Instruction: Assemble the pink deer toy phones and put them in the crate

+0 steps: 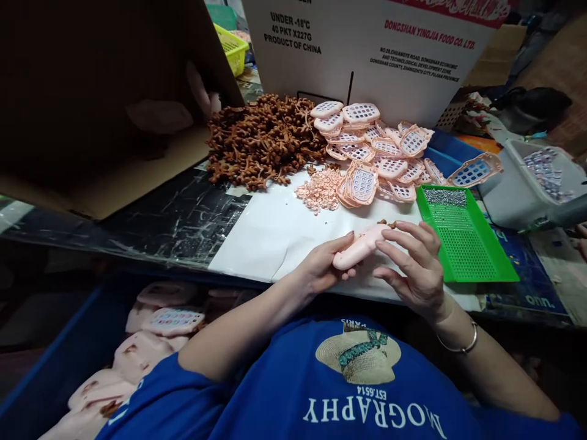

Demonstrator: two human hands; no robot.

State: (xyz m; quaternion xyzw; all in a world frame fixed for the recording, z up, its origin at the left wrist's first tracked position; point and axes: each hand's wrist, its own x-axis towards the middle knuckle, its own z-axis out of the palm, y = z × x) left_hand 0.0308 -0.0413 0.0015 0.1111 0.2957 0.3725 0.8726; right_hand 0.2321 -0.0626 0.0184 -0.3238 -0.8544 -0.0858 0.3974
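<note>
My left hand (331, 264) grips a pink plastic shell (360, 249), thumb on top and fingers beneath. A small brown piece (389, 224) shows at the shell's far end. My right hand (415, 266) is beside that end, fingers spread and curved, the fingertips close to the shell; whether they touch it I cannot tell. A white sheet (257, 244) lies under both hands. Just beyond them is a heap of small pink parts (320, 188). Behind it are a pile of brown branched plastic parts (268, 140) and a stack of pink grid panels (364, 182).
A green tray (486, 244) of small metal screws (444, 197) is at the right, near a grey bin (518, 183). A dark open cardboard box (151, 174) stands left. A white printed carton (339, 55) closes off the back. Below left, a blue bin (59, 354) holds pink shells (142, 351).
</note>
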